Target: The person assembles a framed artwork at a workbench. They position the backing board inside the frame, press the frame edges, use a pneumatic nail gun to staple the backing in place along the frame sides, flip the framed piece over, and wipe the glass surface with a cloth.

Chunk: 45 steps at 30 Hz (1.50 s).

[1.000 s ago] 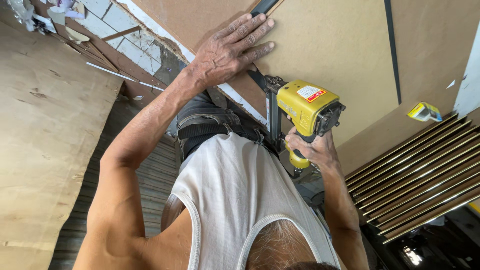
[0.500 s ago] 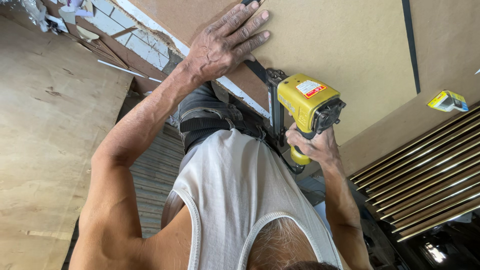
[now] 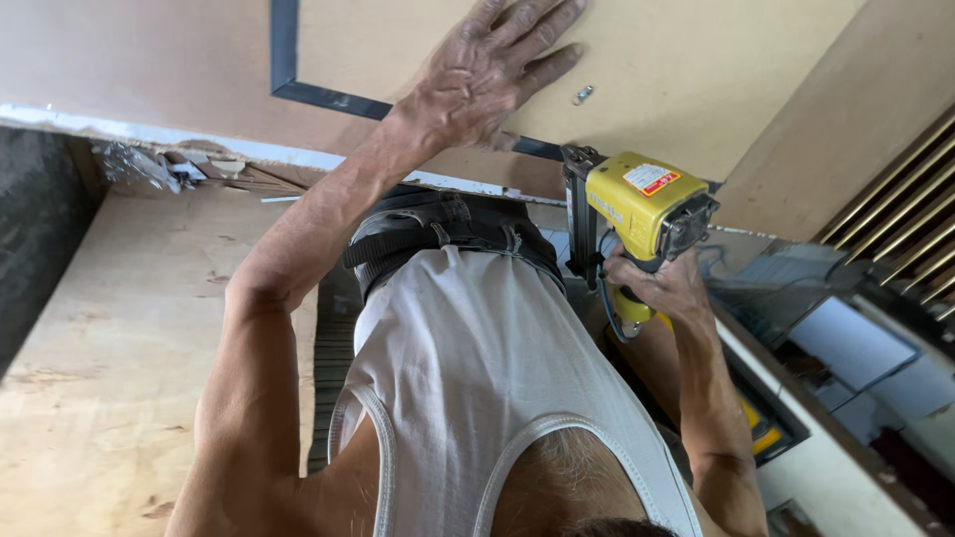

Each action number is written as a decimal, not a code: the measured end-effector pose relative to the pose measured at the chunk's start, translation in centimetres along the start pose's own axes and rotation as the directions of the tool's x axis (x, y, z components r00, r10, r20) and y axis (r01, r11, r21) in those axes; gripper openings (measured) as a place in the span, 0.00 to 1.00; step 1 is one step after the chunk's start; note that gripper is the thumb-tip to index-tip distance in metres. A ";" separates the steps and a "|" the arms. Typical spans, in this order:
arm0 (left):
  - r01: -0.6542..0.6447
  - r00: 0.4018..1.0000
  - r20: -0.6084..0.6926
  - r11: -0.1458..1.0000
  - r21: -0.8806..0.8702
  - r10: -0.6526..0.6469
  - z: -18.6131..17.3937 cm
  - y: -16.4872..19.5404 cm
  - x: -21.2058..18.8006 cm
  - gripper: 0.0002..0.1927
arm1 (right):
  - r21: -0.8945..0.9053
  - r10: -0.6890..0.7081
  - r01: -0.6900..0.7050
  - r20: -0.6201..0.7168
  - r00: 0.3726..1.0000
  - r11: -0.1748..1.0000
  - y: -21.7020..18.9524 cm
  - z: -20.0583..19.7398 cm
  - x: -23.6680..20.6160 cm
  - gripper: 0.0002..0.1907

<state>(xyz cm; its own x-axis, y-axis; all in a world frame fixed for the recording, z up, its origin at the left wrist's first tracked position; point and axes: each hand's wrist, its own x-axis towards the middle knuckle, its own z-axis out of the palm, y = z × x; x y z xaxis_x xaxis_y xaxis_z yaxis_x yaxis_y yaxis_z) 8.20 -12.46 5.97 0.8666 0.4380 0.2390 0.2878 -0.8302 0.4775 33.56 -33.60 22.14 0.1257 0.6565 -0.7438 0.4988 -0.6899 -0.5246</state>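
Note:
My left hand point(image 3: 487, 75) lies flat with fingers spread on a tan board point(image 3: 716, 60), just above a dark strip point(image 3: 284, 50) that frames the board's edge. A yellow nail gun point(image 3: 642, 204) is gripped by its handle in my right hand point(image 3: 662, 288), and its black nose touches the strip's lower edge, right of my left hand. A small metal fastener point(image 3: 583, 94) sits on the board between my left hand and the gun. My white vest fills the middle of the head view.
A plywood sheet point(image 3: 119, 338) spreads at the left, with a broken wall edge and debris point(image 3: 189, 169) above it. Ribbed slatted panels point(image 3: 900, 214) stand at the right, above a white ledge point(image 3: 846, 457).
The view has swung and moved closer to the board. My left hand stays flat on the board and my right hand keeps the nail gun against the dark strip.

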 end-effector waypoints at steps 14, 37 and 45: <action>0.004 0.997 0.077 0.997 -0.074 0.001 2.0 0.8 0.9 0.57 | 0.105 0.066 -0.063 -0.034 0.997 0.992 1.1 0.6 0.0 0.10; -0.128 0.973 0.202 0.990 0.063 0.113 9.9 10.8 11.4 0.62 | 0.594 0.185 -0.021 -0.218 0.958 0.804 6.9 -6.0 -5.6 0.21; -0.098 0.983 0.156 0.995 0.013 0.095 13.4 11.1 9.5 0.56 | 0.621 0.189 -0.044 -0.169 0.967 0.782 7.9 -5.1 -4.7 0.24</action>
<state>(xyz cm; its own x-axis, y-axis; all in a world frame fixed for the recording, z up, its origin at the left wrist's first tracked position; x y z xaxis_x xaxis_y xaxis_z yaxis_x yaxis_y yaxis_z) 25.11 -22.10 2.23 0.9429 0.2979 0.1489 0.2065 -0.8736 0.4407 41.30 -40.55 23.63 0.3608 0.5564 -0.7485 -0.1480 -0.7582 -0.6350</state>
